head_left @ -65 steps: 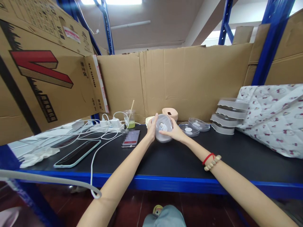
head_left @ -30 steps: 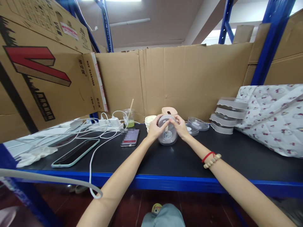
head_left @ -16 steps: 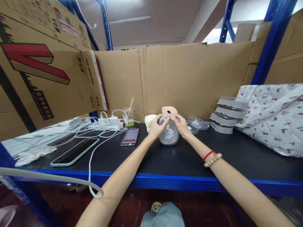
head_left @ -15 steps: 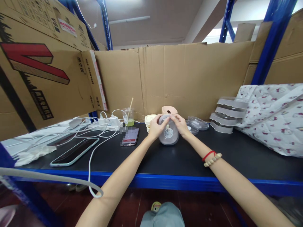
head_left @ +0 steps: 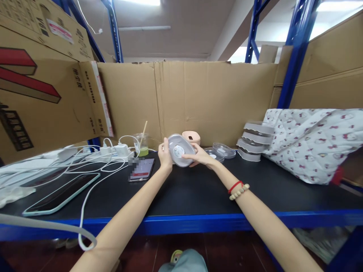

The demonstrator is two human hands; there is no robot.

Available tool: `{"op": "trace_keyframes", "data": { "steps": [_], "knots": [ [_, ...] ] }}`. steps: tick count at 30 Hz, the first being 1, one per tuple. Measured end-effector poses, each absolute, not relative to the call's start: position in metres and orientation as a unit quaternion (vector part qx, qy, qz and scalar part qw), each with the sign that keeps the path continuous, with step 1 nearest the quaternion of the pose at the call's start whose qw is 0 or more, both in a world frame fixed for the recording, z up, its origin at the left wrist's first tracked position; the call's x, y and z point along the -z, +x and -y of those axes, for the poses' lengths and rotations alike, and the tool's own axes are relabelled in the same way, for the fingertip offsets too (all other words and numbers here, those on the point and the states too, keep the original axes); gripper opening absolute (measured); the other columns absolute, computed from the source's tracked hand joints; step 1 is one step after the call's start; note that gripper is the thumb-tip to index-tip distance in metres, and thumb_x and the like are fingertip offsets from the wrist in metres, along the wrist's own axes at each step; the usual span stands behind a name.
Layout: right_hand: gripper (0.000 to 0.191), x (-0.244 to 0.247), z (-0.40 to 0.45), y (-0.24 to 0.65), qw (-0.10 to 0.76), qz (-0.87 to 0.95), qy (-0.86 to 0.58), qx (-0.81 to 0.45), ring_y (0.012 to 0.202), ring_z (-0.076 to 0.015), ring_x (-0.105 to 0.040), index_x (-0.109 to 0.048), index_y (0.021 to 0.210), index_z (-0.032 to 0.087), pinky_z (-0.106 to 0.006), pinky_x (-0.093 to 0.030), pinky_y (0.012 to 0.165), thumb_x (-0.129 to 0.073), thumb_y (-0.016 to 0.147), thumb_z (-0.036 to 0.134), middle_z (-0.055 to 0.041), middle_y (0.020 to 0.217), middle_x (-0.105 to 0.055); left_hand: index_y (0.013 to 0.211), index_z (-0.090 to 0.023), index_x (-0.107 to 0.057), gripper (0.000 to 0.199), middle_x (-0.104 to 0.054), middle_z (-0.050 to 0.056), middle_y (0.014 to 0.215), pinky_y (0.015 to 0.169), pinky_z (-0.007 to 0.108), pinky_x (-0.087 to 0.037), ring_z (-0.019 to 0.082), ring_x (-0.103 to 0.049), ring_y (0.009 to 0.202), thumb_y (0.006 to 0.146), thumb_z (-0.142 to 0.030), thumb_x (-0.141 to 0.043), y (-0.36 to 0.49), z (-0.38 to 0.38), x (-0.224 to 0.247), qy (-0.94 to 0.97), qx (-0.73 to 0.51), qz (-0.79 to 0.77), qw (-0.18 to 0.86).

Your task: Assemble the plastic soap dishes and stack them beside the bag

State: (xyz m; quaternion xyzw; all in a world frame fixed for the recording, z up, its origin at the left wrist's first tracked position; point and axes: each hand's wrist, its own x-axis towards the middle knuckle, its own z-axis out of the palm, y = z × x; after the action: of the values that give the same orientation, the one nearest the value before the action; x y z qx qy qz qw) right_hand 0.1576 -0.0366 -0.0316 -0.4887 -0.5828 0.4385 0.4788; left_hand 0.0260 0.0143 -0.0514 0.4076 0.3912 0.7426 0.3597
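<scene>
Behind everything we see a tall cardboard wall [head_left: 215,98], and before it spreads our black, blue-edged counter [head_left: 198,192]. A big printed carton [head_left: 48,109] crowds the left side; a white patterned cloth [head_left: 314,143] bulges at the right. A thick pale cable [head_left: 48,222] cuts across the left foreground, looping close by our left forearm. Farther in, thinner cords tangle at a white power strip [head_left: 129,155], and a mint-cased phone [head_left: 61,194] and a dark phone [head_left: 143,169] lie flat.

Four grey-sided trays [head_left: 255,141] stand stacked near the cloth; we cannot tell their contents. At the back sits a peach box [head_left: 193,136], partly covered by the grey translucent dish [head_left: 185,144] we hold tilted before it. Our left hand [head_left: 165,154] has its grip on the dish's left rim; our right hand [head_left: 199,155] grips the right side, thumb across its face. Two clear shallow pieces [head_left: 224,150] overlap just beyond. A clear cup [head_left: 144,145] holds green liquid and a straw [head_left: 145,129].
</scene>
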Motion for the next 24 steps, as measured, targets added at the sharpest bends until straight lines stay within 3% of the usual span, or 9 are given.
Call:
{"op": "trace_keyframes", "data": {
  "steps": [3,7,12,15,20,24],
  "knots": [
    [0.072,0.033,0.037,0.155,0.492,0.579,-0.44,-0.479,0.077,-0.0183,-0.065,-0.053,0.11,0.02,-0.031,-0.059,0.057,-0.085,0.045,0.029,-0.0049,0.098,-0.064,0.084,-0.019,-0.054,0.06,-0.061,0.007,0.088,0.075,0.03,-0.047,0.02,-0.06,0.089,0.068,-0.076,-0.042,0.021,-0.026,0.054,0.382,-0.76,-0.38,0.364],
    [0.071,0.034,0.034,0.152,0.548,0.579,-0.4,-0.452,0.077,-0.0163,-0.064,-0.056,0.105,0.02,-0.027,-0.058,0.058,-0.085,0.041,0.024,-0.0046,0.101,-0.064,0.093,-0.019,-0.053,0.067,-0.064,0.008,0.092,0.068,0.028,-0.05,0.019,-0.063,0.085,0.067,-0.079,-0.039,0.017,-0.029,0.052,0.435,-0.751,-0.311,0.386],
    [0.061,0.025,0.032,0.156,0.642,0.53,-0.391,-0.394,0.087,-0.0172,-0.063,-0.054,0.113,0.022,-0.026,-0.058,0.063,-0.074,0.059,0.04,-0.0051,0.111,-0.061,0.084,-0.022,-0.039,0.066,-0.059,-0.002,0.059,0.039,0.024,-0.041,0.017,-0.06,0.047,0.048,-0.073,-0.063,0.021,-0.007,0.046,0.512,-0.672,-0.321,0.428],
    [0.058,0.024,0.029,0.159,0.679,0.481,-0.404,-0.38,0.089,-0.0174,-0.063,-0.048,0.123,0.024,-0.027,-0.058,0.065,-0.061,0.071,0.048,-0.0054,0.115,-0.059,0.078,-0.023,-0.034,0.064,-0.051,-0.008,0.044,0.034,0.022,-0.037,0.017,-0.056,0.037,0.046,-0.066,-0.069,0.024,0.004,0.044,0.563,-0.62,-0.327,0.438],
    [0.077,0.031,0.021,0.162,0.7,0.497,-0.405,-0.314,0.099,-0.0227,-0.06,-0.033,0.136,0.021,-0.037,-0.056,0.078,-0.058,0.071,0.055,-0.0085,0.11,-0.061,0.083,-0.022,-0.038,0.058,-0.048,-0.009,0.04,0.032,0.021,-0.037,0.015,-0.052,0.031,0.053,-0.058,-0.073,0.027,0.008,0.045,0.603,-0.565,-0.339,0.449],
    [0.072,0.036,0.023,0.167,0.698,0.591,-0.377,-0.147,0.121,-0.0223,-0.049,-0.039,0.131,0.023,-0.038,-0.042,0.102,-0.061,0.07,0.053,-0.0087,0.128,-0.052,0.087,-0.021,-0.043,0.058,-0.05,-0.009,0.04,0.03,0.02,-0.034,0.015,-0.05,0.028,0.053,-0.057,-0.075,0.024,0.007,0.049,0.62,-0.539,-0.338,0.46]
  ]
}}
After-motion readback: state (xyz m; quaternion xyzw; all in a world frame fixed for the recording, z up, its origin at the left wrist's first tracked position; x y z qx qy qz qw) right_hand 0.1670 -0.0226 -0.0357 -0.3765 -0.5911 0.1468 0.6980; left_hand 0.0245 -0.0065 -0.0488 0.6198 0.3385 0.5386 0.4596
